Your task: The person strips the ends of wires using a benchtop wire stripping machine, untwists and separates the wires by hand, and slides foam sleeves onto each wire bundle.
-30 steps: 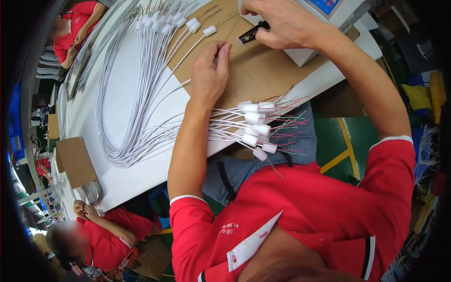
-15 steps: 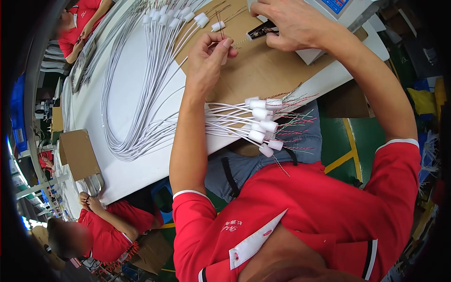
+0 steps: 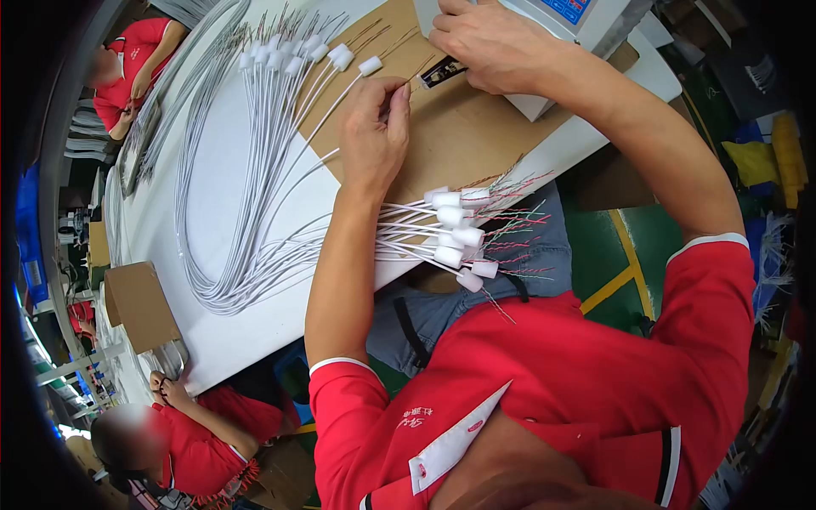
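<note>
My left hand (image 3: 376, 127) is closed, thumb against fingers, pinching thin wires (image 3: 414, 78) that stick out past the fingertips toward a black tool with a silver tip (image 3: 442, 73). My right hand (image 3: 501, 47) is bent around the back of that black tool, fingers curled. Whether the tool is joined to the machine behind it I cannot tell. Just above my left hand lies a white cable end with a white plug-like sleeve (image 3: 370, 65). Under my left forearm runs a bundle of white cables, their white sleeves (image 3: 459, 217) and coloured twisted wires pointing right.
More sleeved white cables (image 3: 276, 55) fan out at the back of the white table (image 3: 223, 344). A brown cardboard sheet (image 3: 455, 127) lies beneath my hands. At upper right stands a white machine (image 3: 616, 34) with a blue panel. Two co-workers in red shirts (image 3: 200, 442) sit at left.
The whole view has shifted slightly left and down. My left hand has come closer to the black tool's tip, and less of the wires shows between them.
</note>
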Demonstrator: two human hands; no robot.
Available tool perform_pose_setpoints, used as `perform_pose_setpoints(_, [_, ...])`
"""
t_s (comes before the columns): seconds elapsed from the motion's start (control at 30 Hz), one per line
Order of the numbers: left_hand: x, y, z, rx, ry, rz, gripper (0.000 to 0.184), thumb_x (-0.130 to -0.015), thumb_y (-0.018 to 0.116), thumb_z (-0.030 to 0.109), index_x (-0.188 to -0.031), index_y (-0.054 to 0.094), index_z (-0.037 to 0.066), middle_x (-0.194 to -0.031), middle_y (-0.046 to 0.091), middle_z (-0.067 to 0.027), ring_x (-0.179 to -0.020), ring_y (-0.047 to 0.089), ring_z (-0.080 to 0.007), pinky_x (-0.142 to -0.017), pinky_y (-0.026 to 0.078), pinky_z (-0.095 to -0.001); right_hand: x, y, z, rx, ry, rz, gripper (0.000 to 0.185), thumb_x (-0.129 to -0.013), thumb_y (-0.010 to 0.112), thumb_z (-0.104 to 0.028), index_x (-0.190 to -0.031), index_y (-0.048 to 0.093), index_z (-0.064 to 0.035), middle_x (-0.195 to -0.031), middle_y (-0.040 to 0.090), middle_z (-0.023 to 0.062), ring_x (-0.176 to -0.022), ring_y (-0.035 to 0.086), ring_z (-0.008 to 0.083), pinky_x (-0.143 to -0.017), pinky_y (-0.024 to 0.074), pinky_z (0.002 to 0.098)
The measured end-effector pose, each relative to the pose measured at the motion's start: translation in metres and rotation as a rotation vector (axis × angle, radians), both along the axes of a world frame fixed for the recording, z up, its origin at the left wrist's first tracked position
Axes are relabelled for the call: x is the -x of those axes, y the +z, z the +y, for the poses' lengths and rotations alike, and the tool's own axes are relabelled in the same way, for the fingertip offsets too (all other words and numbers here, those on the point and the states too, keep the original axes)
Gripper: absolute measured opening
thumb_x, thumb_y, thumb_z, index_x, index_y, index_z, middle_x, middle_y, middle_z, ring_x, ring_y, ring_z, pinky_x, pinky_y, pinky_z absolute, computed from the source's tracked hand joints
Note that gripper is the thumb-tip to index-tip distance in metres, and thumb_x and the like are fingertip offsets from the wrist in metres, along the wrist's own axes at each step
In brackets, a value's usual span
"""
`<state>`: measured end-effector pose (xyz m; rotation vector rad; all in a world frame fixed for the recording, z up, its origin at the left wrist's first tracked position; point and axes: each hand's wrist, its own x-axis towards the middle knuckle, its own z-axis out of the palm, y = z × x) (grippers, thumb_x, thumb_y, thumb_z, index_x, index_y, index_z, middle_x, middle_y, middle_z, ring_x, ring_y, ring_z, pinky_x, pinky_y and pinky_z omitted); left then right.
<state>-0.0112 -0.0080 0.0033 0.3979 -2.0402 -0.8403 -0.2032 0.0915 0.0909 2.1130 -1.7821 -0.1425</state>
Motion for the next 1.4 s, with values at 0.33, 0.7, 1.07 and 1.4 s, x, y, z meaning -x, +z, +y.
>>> perform_pose_setpoints(0.33, [-0.019, 0.015, -0.002, 0.127, -0.042, -0.041, 0.008, -0.090, 0.073, 0.001, -0.098, 0.076, 0.001, -0.076, 0.063, -0.0042, -0.060, 0.055, -0.0084, -0.055, 0.043, -0.0240, 0.006, -0.007, -0.001, 0.052, 0.048, -0.019, 0.016, -0.081, 0.061, -0.011, -0.089, 0.073, -0.0045, -0.093, 0.069, 0.0107, -0.105, 0.058, 0.0287, -0.097, 0.0376, 0.0455])
perform_pose_setpoints(0.7, [-0.011, 0.004, -0.004, 0.284, 0.004, -0.139, 0.008, -0.090, 0.074, 0.004, -0.098, 0.077, 0.004, -0.077, 0.064, -0.0065, -0.058, 0.059, -0.0142, -0.055, 0.046, -0.0285, 0.006, -0.007, 0.000, 0.052, 0.045, 0.014, 0.015, -0.082, 0.061, -0.013, -0.089, 0.074, -0.0077, -0.094, 0.069, 0.0076, -0.107, 0.057, 0.0267, -0.097, 0.0369, 0.0445])
perform_pose_setpoints(1.07, [-0.010, 0.005, -0.002, 0.287, 0.033, -0.178, 0.009, -0.091, 0.074, 0.006, -0.099, 0.077, 0.004, -0.079, 0.065, -0.0082, -0.061, 0.063, -0.0173, -0.059, 0.049, -0.0300, 0.003, -0.004, 0.001, 0.041, 0.024, 0.015, 0.016, -0.081, 0.062, -0.013, -0.089, 0.074, -0.0054, -0.096, 0.070, 0.0090, -0.107, 0.058, 0.0273, -0.098, 0.0367, 0.0438])
perform_pose_setpoints(1.4, [-0.011, 0.005, -0.003, 0.279, 0.034, -0.183, 0.009, -0.092, 0.073, 0.006, -0.100, 0.077, 0.004, -0.081, 0.066, -0.0090, -0.064, 0.064, -0.0194, -0.060, 0.050, -0.0315, 0.002, 0.003, 0.003, 0.034, 0.013, -0.123, 0.030, -0.075, 0.067, -0.022, -0.094, 0.070, 0.0000, -0.101, 0.067, 0.0165, -0.108, 0.056, 0.0332, -0.100, 0.0373, 0.0473])
